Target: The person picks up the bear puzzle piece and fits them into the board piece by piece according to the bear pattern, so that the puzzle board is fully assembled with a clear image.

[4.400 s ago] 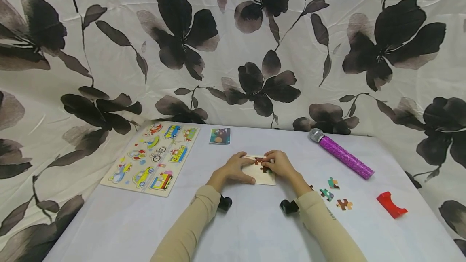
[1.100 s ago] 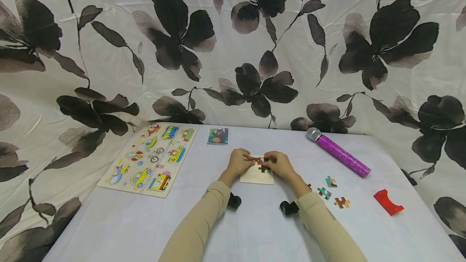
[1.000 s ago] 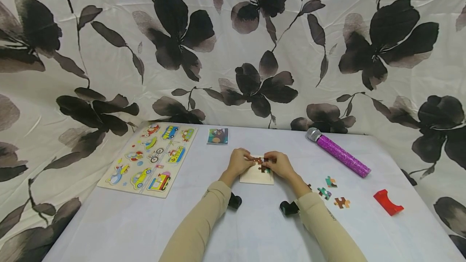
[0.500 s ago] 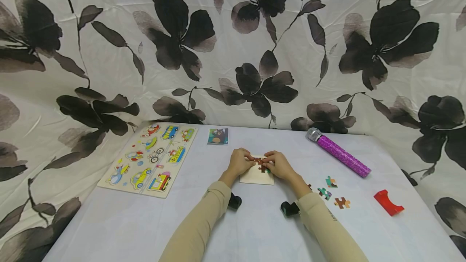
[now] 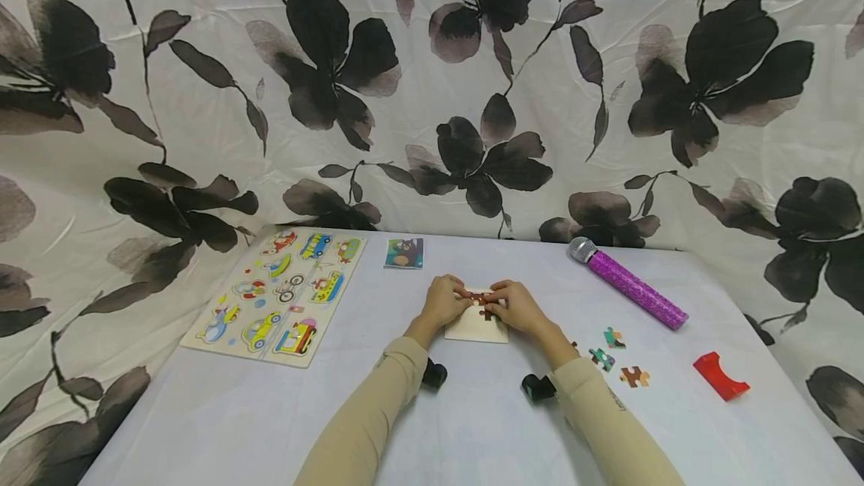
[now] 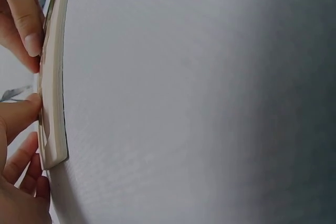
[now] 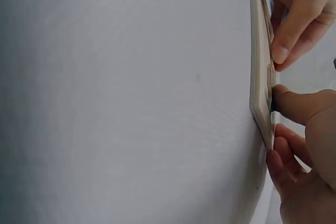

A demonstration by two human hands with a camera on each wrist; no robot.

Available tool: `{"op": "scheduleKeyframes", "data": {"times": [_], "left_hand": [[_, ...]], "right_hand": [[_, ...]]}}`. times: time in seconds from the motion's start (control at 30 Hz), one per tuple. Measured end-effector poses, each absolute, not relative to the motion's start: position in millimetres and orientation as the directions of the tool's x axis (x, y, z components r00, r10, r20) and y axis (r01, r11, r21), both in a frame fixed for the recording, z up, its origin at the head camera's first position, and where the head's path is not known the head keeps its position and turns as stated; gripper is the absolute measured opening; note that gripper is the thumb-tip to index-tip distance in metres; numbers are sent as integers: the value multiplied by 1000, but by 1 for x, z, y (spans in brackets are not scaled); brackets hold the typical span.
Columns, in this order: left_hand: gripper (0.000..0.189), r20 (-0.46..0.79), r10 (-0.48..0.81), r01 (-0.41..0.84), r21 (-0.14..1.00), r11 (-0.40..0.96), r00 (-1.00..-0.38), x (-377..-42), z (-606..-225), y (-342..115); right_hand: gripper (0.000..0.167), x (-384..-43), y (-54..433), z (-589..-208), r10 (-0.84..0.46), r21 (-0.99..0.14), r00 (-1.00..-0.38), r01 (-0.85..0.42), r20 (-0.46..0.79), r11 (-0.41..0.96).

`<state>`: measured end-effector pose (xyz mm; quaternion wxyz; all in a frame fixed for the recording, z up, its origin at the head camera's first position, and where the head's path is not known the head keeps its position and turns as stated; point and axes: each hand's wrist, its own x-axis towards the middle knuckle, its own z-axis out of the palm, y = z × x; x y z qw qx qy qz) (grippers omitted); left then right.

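A small pale wooden puzzle board lies flat in the middle of the white table, with several joined brown jigsaw pieces on its upper right part. My left hand comes in from the left, thumb and fingertips pinching a brown piece near the board's top edge. From the right, my right hand pinches a jigsaw piece along the board's right side and hides most of it. Both wrist views show the board edge-on, thumbs on top and the near hand's other fingers along its side.
Loose jigsaw pieces lie right of my right forearm, near a red curved block. Behind them is a purple glittery microphone. A bear picture card and a vehicle puzzle board lie at left.
My left hand has gone from spread along the board's left edge to the pieces at its top. My right fingers have shifted slightly over the right-hand pieces.
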<state>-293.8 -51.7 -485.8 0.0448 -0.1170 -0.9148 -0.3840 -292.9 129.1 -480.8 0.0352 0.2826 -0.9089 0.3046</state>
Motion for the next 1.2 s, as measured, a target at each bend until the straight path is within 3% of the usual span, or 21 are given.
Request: {"op": "scheduleKeyframes", "data": {"times": [0.27, 0.47, 0.6, 0.73, 0.97, 1.2], "left_hand": [[11, 150, 169, 225, 702, 676, -974, -293, -485, -51], [10, 159, 162, 226, 724, 651, -974, -291, -487, -52], [13, 192, 188, 268, 726, 633, -963, -290, -487, -54], [29, 212, 238, 315, 746, 587, -948, -293, -487, -60], [64, 140, 290, 277, 814, 511, -947, -289, -482, -83], [85, -22, 379, 235, 751, 617, -925, -278, -474, -100]], "right_hand": [[33, -284, 132, -479, -549, -501, -806, -577, 222, 645], [37, -276, 156, -471, -416, -646, -887, -440, 202, 623], [38, -270, 194, -460, -330, -614, -926, -372, 186, 696], [41, -257, 238, -449, -249, -555, -961, -274, 122, 785], [44, -234, 291, -443, -160, -472, -986, -115, -57, 874], [50, -230, 306, -443, -201, -424, -958, -99, -205, 900]]}}
